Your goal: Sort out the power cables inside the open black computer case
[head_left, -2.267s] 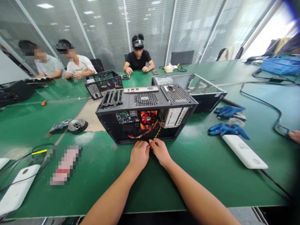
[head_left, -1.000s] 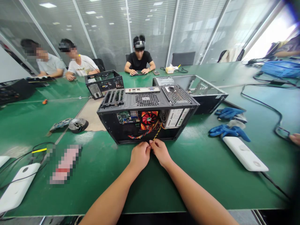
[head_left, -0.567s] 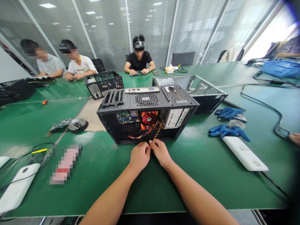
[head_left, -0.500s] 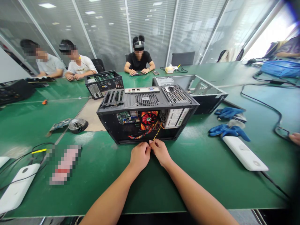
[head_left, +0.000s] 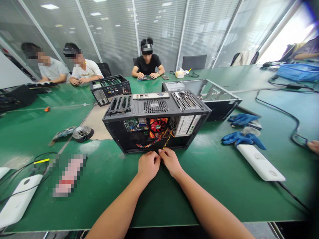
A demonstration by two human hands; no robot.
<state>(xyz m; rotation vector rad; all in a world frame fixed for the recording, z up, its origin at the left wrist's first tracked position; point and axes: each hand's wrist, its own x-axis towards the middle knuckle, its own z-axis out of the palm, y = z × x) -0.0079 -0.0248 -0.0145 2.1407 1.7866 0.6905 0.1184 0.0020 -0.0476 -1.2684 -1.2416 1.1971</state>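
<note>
A black computer case (head_left: pixel 134 111) lies in front of me with its side open toward me. Inside it show a red-and-black fan (head_left: pixel 159 126), a green circuit board (head_left: pixel 136 124) and a power supply (head_left: pixel 185 125) with a white label. A yellow-and-black cable (head_left: pixel 166 142) runs from the power supply down to my fingertips at the case's near lower edge. My left hand (head_left: pixel 149 166) and my right hand (head_left: pixel 170 161) meet there, both closed in a pinch on this cable. My fingers hide the cable's end.
A second open case (head_left: pixel 221 111) stands behind on the right, another case (head_left: pixel 111 89) behind on the left. Blue gloves (head_left: pixel 244 137) and a white power bank-like box (head_left: pixel 260 162) lie to the right. A tape roll (head_left: pixel 83 133) lies left. Several people sit around the green table (head_left: pixel 99 199).
My hands stay nearly still at the cable, with only a very slight shift of the left. Across the table, a co-worker's hands have moved slightly over a circuit board.
</note>
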